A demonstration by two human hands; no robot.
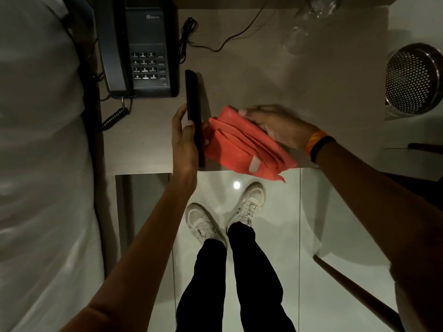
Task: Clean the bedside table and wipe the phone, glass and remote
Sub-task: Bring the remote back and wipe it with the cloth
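Note:
My left hand point(183, 137) grips a long black remote point(193, 101), held on edge above the beige bedside table point(251, 82). My right hand point(275, 127) presses a folded red cloth point(242, 150) against the remote's right side, near the table's front edge. A black desk phone point(141, 46) with a keypad and a coiled cord sits at the table's back left. At the back right, a clear stemmed glass point(309, 17) lies blurred and partly cut off by the frame.
A white bed point(40, 152) runs along the left. A perforated metal bin point(414, 80) stands on the right. A thin black cable point(215, 41) trails across the tabletop. Below the table edge are glossy floor tiles and my white shoes point(227, 216).

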